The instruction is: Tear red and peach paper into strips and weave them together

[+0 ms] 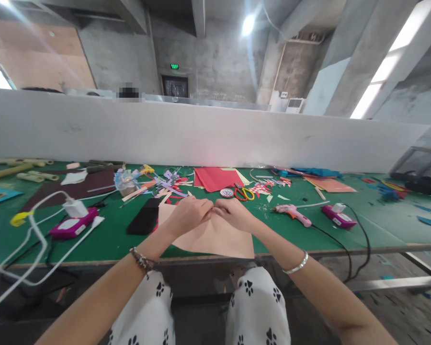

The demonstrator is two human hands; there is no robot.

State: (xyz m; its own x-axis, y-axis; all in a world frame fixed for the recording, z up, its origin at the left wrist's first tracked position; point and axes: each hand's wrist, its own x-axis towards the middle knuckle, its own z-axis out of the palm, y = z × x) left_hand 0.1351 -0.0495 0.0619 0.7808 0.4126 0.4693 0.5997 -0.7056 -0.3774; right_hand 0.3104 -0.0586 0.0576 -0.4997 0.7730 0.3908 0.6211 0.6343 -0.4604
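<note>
Both hands closed on a sheet of paper, at the front of the green table (pixel 111 247).
Your left forearm (pixel 104 287) and right forearm (pixel 330 287) extend forward and converge. The tan sheet of paper (pixel 219 239) lies before you, its near edge at the table's front edge. Your left hand (pixel 192 214) and right hand (pixel 235 214) meet over it, knuckles up, wrists angled inward, curled fingers pinching the paper; fingertips are partly hidden. Just beyond the right hand lie scissors (pixel 250 192).

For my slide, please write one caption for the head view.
Left hand and right hand together hold peach paper at a green table, scissors just beyond.
</note>
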